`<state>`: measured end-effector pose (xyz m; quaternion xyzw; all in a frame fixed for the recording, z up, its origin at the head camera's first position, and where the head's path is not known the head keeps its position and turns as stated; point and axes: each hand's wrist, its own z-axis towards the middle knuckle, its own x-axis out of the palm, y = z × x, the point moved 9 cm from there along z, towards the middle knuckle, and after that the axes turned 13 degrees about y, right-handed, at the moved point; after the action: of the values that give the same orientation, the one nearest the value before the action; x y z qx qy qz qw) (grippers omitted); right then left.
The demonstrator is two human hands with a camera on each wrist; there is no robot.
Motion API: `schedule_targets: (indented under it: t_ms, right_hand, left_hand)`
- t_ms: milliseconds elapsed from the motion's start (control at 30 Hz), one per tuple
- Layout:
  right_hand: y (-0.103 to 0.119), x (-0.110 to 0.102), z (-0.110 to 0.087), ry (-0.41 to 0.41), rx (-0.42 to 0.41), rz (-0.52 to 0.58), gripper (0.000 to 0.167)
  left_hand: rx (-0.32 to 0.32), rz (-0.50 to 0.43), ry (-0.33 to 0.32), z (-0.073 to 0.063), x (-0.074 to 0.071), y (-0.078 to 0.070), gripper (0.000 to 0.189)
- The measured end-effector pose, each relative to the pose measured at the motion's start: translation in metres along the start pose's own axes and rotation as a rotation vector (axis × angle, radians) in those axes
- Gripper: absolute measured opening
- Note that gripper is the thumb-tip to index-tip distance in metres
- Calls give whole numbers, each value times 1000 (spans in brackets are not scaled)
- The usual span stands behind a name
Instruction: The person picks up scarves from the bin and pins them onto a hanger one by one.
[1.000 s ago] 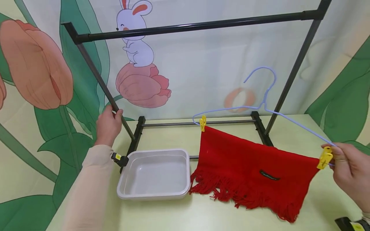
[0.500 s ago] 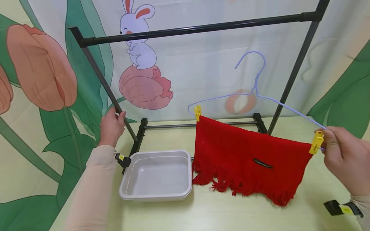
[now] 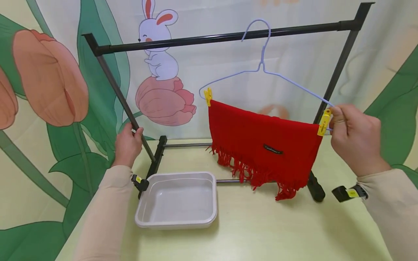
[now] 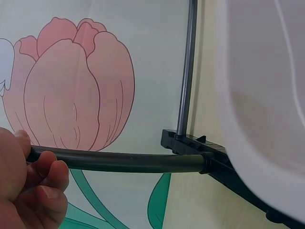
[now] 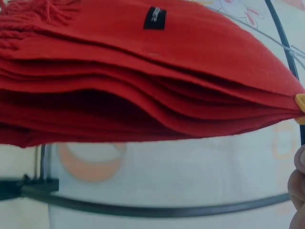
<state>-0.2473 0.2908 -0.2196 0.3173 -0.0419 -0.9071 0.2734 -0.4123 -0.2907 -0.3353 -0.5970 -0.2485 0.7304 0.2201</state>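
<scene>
My right hand pinches the right end of a light-purple wire hanger, beside a yellow clothespin. A folded red scarf with a fringed lower edge and a small black label hangs from the hanger, clipped by that clothespin and another yellow clothespin at the left end. In the head view the hanger's hook overlaps the black rack's top bar; whether they touch I cannot tell. My left hand grips the rack's left upright. The right wrist view shows the scarf's stacked layers from the side.
A whitish plastic basin stands on the pale table, inside the rack's left foot. The rack's right foot lies beyond the scarf. Behind is a curtain printed with tulips and a rabbit.
My right hand has moved up and left, carrying the hanger and scarf; the hook has risen from below the top bar to its height. My left hand keeps its grip on the upright.
</scene>
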Motion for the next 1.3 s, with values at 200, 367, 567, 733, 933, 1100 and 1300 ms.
schedule_targets:
  t_ms: [200,367,567,733,933,1100,1300]
  right_hand:
    - [5,13,21,7,23,23,27]
    - [10,25,29,53,1,7,29]
    - [6,45,22,209,16,3,21]
    - [-7,54,19,339,102,51,26]
    - [-20,61,17,506,194,159,36]
    - [-30,61,12,597,252,175,47]
    - [-37,49,-6,558,240,157,42]
  left_hand:
    - [8,-10,16,2,6,-4,36]
    - [7,-24,27,2,8,-6,36]
    - [18,-14,33,5,11,-10,36]
    - [24,-8,32,7,13,-13,36]
    - [21,18,12,6,11,-14,37]
    - [-20,55,2,6,8,-12,47]
    - [-65,29,-47,-11,0,-7,68]
